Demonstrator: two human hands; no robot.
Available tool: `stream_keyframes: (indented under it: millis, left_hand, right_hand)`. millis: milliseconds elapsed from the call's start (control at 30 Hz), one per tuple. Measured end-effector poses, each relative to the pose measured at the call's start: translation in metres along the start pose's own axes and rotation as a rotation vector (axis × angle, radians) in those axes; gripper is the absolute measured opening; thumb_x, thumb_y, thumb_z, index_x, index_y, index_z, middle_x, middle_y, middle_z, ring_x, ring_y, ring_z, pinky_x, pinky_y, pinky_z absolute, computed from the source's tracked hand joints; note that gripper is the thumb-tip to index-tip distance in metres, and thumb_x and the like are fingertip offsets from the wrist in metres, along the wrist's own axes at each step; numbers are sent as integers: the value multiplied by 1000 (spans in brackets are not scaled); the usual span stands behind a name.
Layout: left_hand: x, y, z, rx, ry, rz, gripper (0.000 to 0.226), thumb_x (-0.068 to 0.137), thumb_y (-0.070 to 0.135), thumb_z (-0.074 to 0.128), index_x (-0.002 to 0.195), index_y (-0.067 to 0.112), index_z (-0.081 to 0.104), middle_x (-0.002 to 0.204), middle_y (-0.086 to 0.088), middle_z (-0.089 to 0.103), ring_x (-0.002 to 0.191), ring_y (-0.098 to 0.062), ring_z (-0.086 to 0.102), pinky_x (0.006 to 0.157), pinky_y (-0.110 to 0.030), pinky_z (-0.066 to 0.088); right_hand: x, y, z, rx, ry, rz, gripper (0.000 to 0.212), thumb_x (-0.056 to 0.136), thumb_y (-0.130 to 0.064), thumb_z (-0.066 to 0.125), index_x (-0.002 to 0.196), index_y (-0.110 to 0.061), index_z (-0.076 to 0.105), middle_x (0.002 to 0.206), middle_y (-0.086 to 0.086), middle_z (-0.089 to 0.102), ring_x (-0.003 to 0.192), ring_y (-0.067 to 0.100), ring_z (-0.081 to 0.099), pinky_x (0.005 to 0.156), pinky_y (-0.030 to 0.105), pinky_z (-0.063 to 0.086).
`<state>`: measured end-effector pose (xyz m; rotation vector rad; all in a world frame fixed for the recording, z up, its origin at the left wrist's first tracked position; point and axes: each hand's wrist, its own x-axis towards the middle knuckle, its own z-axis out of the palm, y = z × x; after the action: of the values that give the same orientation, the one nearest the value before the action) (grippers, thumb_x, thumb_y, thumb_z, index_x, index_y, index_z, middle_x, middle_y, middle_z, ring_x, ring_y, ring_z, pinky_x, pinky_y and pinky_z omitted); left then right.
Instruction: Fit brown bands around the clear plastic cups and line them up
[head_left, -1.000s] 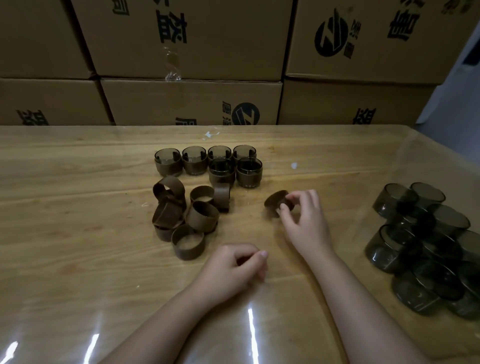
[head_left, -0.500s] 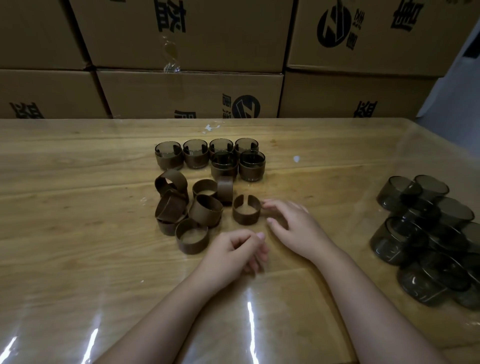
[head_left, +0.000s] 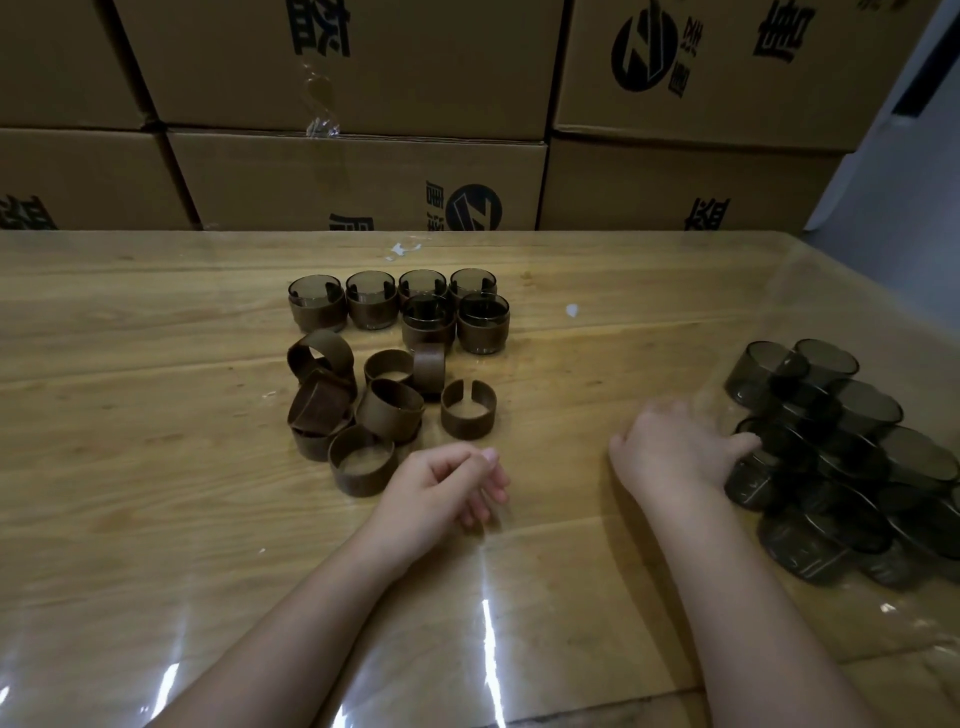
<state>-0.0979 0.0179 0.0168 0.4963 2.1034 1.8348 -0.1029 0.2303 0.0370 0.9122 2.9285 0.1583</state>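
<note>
Several clear cups fitted with brown bands (head_left: 428, 322) stand in two short rows at the middle back of the table. In front of them lies a heap of loose brown bands (head_left: 337, 405), and one split band (head_left: 467, 408) stands alone at its right. A pile of bare clear cups (head_left: 852, 447) lies at the right. My right hand (head_left: 670, 452) reaches into that pile, its fingertips touching the nearest cup (head_left: 748, 480). My left hand (head_left: 441, 488) rests on the table near the bands, fingers loosely curled and holding nothing.
The wooden table (head_left: 156, 519) has a glossy clear cover. Stacked cardboard boxes (head_left: 358, 176) form a wall along its far edge. The table's right edge runs just beyond the cup pile.
My right hand set the split band down beside the heap, let go of it, and moved right to the pile of bare cups. My left hand has barely moved.
</note>
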Motion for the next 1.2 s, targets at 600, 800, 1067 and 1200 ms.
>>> stream_keyframes:
  millis: [600,800,1067,1200]
  left_hand:
    - [3,-3,1,-6,-8,-6,34,83,41,52,79,12,69,71,0,69,60,-8,60,56,-19,48]
    - [2,-3,1,17,-10,-4,28,92,29,51,80,12,69,71,1,69,61,-9,59,57,-20,49]
    - [4,-7,4,80,114,7,32,90,21,63,121,29,55,113,7,62,85,-9,67,68,-36,59]
    - [5,-9,3,47,88,74,55,77,37,69,125,41,42,123,5,54,99,-10,63,76,-29,58]
  right_hand:
    - [16,30,-6,191,185,32,46,101,-33,41,61,-13,52,57,3,54,52,17,48,78,35,39]
    - [1,-2,-10,262,339,-166,36,101,-27,42,75,-12,61,54,1,47,54,19,45,64,31,35]
    - [-37,-37,0,1209,400,-661,17,95,-14,58,86,-20,71,53,-13,52,50,4,51,56,17,43]
    - [-45,-47,-2,1775,41,-624,26,90,-23,51,75,-28,72,51,-5,54,51,2,51,56,13,43]
